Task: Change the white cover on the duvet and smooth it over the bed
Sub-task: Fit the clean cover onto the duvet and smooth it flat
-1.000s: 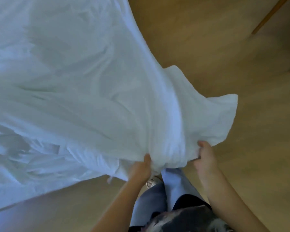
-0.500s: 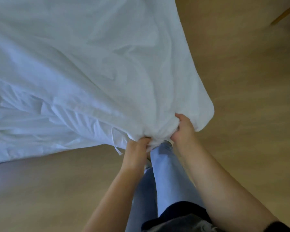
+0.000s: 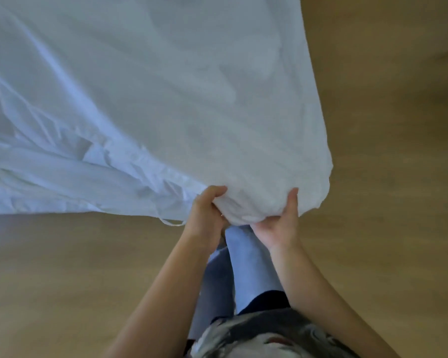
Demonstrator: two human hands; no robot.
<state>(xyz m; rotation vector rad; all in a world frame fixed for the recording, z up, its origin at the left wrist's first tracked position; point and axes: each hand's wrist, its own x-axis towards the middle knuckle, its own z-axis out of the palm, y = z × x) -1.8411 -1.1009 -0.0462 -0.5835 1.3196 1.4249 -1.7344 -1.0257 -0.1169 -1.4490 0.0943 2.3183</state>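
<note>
The white cover (image 3: 145,94) fills the upper left of the view, spreading from the top edge down and to the right, where it narrows to a rounded, bunched corner held above the wooden floor (image 3: 388,177). Both hands grip that corner from below. The left hand (image 3: 207,211) has its fingers curled over the left side of the bunch, with the knuckles facing the camera. The right hand (image 3: 279,227) cups the right side with the palm turned up, the thumb lying upright against the cloth and the other fingers tucked beneath it. The two hands are near each other, with the gathered wad of fabric between them. The cloth is fairly smooth across its upper part and falls in deep folds and creases along its lower left edge. A thin white tie (image 3: 172,223) hangs in a loop from that edge, just left of the left hand. What lies under the cover farther back cannot be told, as the cloth hides it. Below the hands, between the bare forearms, stand the person's legs in blue jeans (image 3: 251,264), and a dark patterned top (image 3: 267,334) shows at the bottom edge.
</note>
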